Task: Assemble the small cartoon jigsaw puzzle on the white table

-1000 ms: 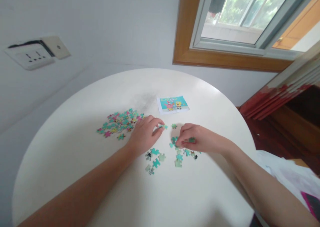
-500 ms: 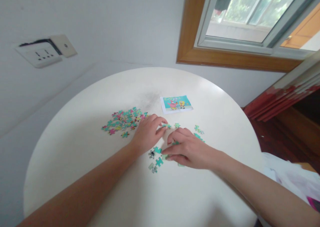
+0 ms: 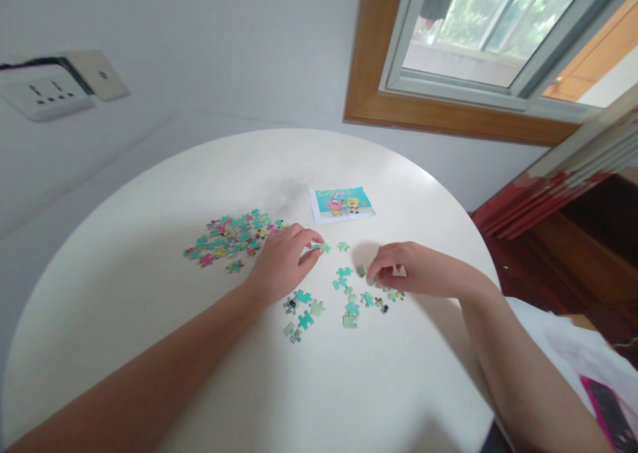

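My left hand (image 3: 283, 260) rests on the table just right of the heap of mixed puzzle pieces (image 3: 232, 237). Its thumb and forefinger close on a small teal-green puzzle piece (image 3: 325, 248). My right hand (image 3: 411, 269) is farther right, its fingers curled down with a bit of teal puzzle piece showing at the tips. Left of those fingertips is a pale green piece (image 3: 361, 270). Between the hands, a crooked chain of joined teal and green pieces (image 3: 349, 308) lies flat. Several loose pieces (image 3: 305, 319) lie in front of my left hand.
A small picture card (image 3: 343, 204) with two cartoon figures lies behind the hands on the round white table (image 3: 239, 400). The wall has a socket (image 3: 50, 94), and a wood-framed window (image 3: 448, 124) is at the back right. Red curtains (image 3: 503, 204) hang at the right.
My right hand has moved right, off the middle pieces, uncovering the joined chain. My left hand keeps its place by the teal-green piece. The view has shifted slightly.
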`<state>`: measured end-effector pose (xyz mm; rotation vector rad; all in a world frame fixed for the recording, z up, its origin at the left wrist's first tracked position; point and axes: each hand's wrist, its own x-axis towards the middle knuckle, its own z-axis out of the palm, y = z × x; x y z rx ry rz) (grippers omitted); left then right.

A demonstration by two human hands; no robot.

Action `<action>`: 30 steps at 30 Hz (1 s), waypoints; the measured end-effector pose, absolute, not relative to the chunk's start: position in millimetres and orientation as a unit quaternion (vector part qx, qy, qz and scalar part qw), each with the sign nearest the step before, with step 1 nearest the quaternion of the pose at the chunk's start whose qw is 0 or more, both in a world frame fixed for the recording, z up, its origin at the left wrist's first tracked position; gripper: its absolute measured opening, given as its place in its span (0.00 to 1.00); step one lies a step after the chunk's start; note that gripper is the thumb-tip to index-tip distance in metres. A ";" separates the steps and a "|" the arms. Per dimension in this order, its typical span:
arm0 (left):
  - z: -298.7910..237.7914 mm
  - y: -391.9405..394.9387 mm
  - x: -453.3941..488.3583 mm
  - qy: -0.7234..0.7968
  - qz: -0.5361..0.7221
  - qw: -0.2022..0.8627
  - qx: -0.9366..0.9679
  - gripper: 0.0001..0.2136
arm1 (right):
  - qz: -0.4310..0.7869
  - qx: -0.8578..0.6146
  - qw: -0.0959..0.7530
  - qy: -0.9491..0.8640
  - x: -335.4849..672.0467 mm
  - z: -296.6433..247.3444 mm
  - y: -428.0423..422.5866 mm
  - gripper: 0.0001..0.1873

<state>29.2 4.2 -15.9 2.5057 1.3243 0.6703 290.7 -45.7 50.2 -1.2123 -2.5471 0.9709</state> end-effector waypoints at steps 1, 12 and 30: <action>-15.6 4.1 29.2 0.452 0.230 0.114 0.854 0.07 | 0.330 -0.395 0.068 -0.854 291.1 49.4 -46.7 0.13; -18.1 4.6 28.6 0.451 0.237 0.111 0.854 0.06 | 0.336 -0.298 0.085 -0.889 266.5 44.0 -55.2 0.10; -17.9 4.7 28.6 0.451 0.232 0.103 0.856 0.06 | 0.300 -0.285 0.161 -0.896 258.9 42.6 -53.7 0.12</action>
